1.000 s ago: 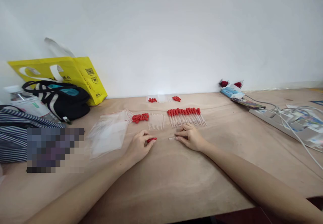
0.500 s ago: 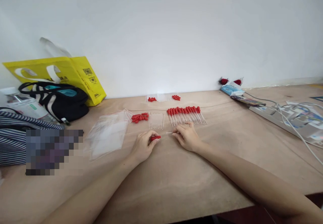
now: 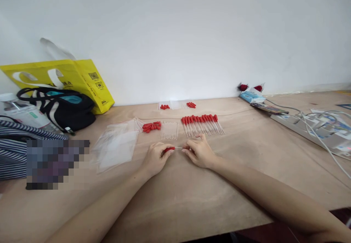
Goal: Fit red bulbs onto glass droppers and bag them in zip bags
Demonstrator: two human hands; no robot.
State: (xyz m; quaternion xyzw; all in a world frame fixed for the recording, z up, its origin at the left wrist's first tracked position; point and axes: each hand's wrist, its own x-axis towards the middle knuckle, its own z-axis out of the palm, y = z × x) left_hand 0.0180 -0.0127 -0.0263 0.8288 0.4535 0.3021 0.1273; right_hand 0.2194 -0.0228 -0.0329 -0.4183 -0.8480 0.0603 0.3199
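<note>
Between thumb and fingers, my left hand (image 3: pixel 157 158) pinches a red rubber bulb (image 3: pixel 169 149). My right hand (image 3: pixel 199 151) grips a thin clear tube (image 3: pixel 178 148), whose far end meets the bulb's open end. Behind my right hand lies a row of clear tubes with red bulbs (image 3: pixel 199 120) on them. Several bare clear tubes (image 3: pixel 168 130) lie side by side to its left, beside a pile of loose red bulbs (image 3: pixel 151 127). Clear plastic bags (image 3: pixel 119 146) are spread farther left.
By the wall, clear bags (image 3: pixel 178 105) lie with small groups of red bulbs. A yellow bag (image 3: pixel 93 86), a black bag (image 3: pixel 74 109) and striped cloth (image 3: pixel 16 148) stand left. A power strip (image 3: pixel 301 128) with cables, a blue packet (image 3: pixel 252 97) and red roses (image 3: pixel 243 87) are right.
My right hand has moved left, bringing the thin tube to the red bulb, where a gap was before. My left hand has stayed nearly still, holding the bulb.
</note>
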